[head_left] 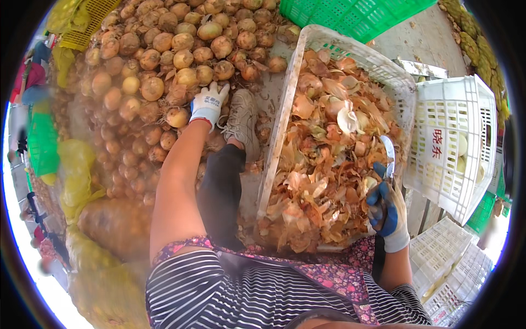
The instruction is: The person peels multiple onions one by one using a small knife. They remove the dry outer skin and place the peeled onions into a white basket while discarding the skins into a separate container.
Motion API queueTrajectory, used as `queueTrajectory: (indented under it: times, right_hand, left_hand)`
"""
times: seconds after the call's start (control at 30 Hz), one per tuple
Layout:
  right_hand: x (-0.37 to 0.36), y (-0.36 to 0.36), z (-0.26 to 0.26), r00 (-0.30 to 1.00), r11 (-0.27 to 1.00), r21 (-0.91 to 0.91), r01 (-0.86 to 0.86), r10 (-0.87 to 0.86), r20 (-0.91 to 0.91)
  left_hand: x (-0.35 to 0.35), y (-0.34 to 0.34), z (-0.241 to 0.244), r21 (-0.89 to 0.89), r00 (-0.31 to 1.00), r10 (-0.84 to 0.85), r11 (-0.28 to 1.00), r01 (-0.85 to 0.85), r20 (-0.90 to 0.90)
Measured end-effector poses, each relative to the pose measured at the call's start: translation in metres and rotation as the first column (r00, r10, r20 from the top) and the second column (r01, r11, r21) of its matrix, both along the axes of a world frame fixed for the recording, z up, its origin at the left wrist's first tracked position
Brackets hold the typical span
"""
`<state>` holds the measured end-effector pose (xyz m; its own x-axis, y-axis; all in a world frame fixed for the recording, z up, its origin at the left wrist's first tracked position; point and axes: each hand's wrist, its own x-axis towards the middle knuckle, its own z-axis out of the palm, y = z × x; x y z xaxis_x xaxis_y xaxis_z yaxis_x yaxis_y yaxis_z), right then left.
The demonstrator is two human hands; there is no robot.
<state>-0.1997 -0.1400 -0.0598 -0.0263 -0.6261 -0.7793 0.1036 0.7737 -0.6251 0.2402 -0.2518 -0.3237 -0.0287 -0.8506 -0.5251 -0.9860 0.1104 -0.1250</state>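
Note:
My left hand [207, 103], in a white work glove with a red cuff, reaches forward to the near edge of a big heap of unpeeled onions [181, 43]. Its fingertips point down among them, and whether an onion is under the palm is hidden. In a blue-palmed glove, my right hand [386, 209] grips a small curved knife [388, 154], blade upward. The knife hangs over the right side of a whitish plastic crate [283, 119], which is filled with dry onion skins [328, 164]. One pale peel piece [347, 118] lies on top of the skins.
Right of the skins stands a white crate [446, 144] holding peeled onions [461, 154]. A green crate [353, 16] is beyond. My shoe [242, 119] sits between heap and crate. Yellow mesh sacks [88, 255] line the left; other people [37, 78] are at the far left.

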Motion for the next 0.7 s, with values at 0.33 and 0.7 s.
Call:
queueTrajectory:
  times: [0.33,0.7]
  right_hand:
    - [0.020,-0.005,0.019,0.978,0.977,0.059,-0.207,0.209,-0.022]
    - [0.064,0.031,0.070,0.764,0.479,-0.614,-0.627,0.533,-0.364]
  left_hand:
    - [-0.019,0.027,0.106,0.684,-0.289,0.620,0.675,-0.278,-0.729]
    - [-0.159,0.159,0.284,0.738,-0.740,0.586,0.649,0.185,-0.330]
